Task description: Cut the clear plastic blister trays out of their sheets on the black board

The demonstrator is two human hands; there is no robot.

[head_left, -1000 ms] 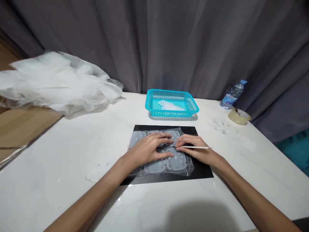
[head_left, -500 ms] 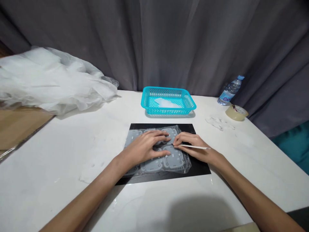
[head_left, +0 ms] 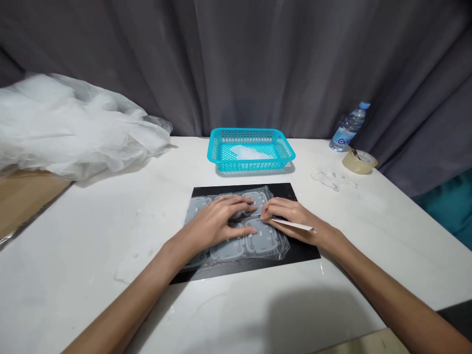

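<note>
A black mat (head_left: pixel 236 270) lies on the white table, bearing a clear plastic sheet (head_left: pixel 262 239) with several rounded grey squares. My left hand (head_left: pixel 221 221) rests flat on the sheet, fingers spread, over its middle. Just to the right, my right hand (head_left: pixel 289 216) pinches a thin white pen-like tool (head_left: pixel 295 225). Its rear end points right, and its tip is hidden at my fingertips, which touch the sheet between the upper and lower squares.
Behind the mat stands a turquoise basket (head_left: pixel 251 164) with white pieces inside. A water bottle (head_left: pixel 348 129), a tape roll (head_left: pixel 359 162) and clear scraps (head_left: pixel 332 180) are at back right. White plastic (head_left: pixel 77 128) and cardboard (head_left: pixel 31 199) lie left.
The view has shifted slightly, so most things appear a little further left and higher. My right hand has tilted the tool a little; both hands remain on the sheet.
</note>
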